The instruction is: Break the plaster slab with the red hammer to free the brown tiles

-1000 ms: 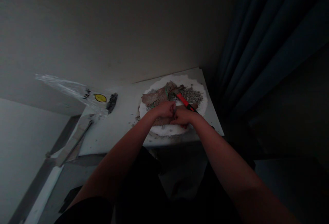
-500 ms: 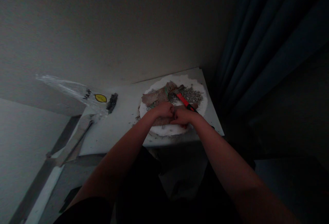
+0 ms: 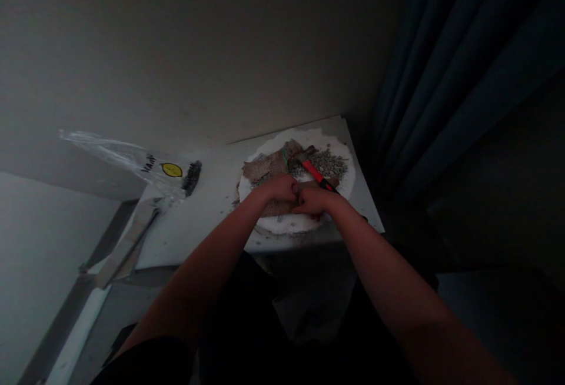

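Observation:
My left hand (image 3: 282, 188) and my right hand (image 3: 310, 200) are closed and meet over a white round sheet with a ragged edge (image 3: 304, 224). Between and under them is a brown, rough-textured piece (image 3: 274, 208), which both seem to grip; the fingertips are partly hidden. Just beyond my right hand lies a red and black utility knife (image 3: 314, 171), its handle close to the wrist. A second brown piece (image 3: 267, 167) rests past my left hand. Small grey crumbs (image 3: 329, 163) are heaped at the far right of the sheet.
The white table (image 3: 207, 214) stands against a wall. At its left are a clear plastic bag (image 3: 132, 158) with a yellow label, a dark bristly object (image 3: 192, 178) and cardboard strips (image 3: 128, 249). A dark blue curtain (image 3: 441, 79) hangs at the right.
Both hands keep nearly the same place and grip. The view has shifted very slightly; the knife and the brown pieces lie as before.

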The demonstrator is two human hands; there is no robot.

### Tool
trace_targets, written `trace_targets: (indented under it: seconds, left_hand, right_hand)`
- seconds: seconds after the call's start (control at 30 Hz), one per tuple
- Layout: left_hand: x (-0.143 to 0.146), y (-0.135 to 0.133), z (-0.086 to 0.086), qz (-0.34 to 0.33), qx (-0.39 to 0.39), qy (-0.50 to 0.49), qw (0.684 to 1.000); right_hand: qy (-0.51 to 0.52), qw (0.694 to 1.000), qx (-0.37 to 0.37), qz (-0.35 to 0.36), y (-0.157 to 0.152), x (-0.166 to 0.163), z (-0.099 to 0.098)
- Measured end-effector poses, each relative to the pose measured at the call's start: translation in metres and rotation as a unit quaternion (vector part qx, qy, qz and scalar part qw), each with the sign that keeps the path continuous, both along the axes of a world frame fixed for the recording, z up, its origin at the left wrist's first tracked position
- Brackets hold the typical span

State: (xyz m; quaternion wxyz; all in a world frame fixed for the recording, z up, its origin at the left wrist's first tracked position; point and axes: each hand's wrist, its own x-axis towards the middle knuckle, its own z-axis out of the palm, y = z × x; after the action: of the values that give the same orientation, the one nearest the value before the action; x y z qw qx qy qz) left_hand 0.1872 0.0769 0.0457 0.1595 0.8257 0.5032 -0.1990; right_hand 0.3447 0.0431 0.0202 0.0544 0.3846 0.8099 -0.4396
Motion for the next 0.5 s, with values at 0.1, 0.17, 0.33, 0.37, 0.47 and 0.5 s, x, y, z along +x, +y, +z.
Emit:
trace_targets:
  seconds: [0.1,0.17,0.33,0.37,0.47,0.5]
  left_hand:
    - [-0.001,0.000,0.000,0.005,-0.003,-0.007,1.000]
    - [-0.001,0.000,0.000,0.005,-0.006,-0.012,1.000]
    - [-0.003,0.002,-0.001,0.001,-0.021,-0.026,0.999]
    - [-0.004,0.003,-0.002,-0.004,-0.027,-0.030,0.999]
    - [-0.006,0.009,-0.003,-0.023,-0.044,-0.035,0.998]
    - [-0.006,0.011,-0.003,-0.028,-0.048,-0.035,0.998]
  right_hand:
    - [0.006,1.000,-0.003,-0.007,0.000,0.000,-0.002]
    - [0.012,1.000,-0.012,-0.014,0.000,0.000,-0.002]
    - [-0.001,1.000,-0.008,-0.008,-0.001,0.001,0.002]
    - [-0.005,1.000,-0.002,-0.005,-0.001,0.001,0.003]
    - [-0.013,1.000,0.019,0.001,-0.001,0.001,0.006]
    - [-0.013,1.000,0.025,0.002,-0.001,0.001,0.006]
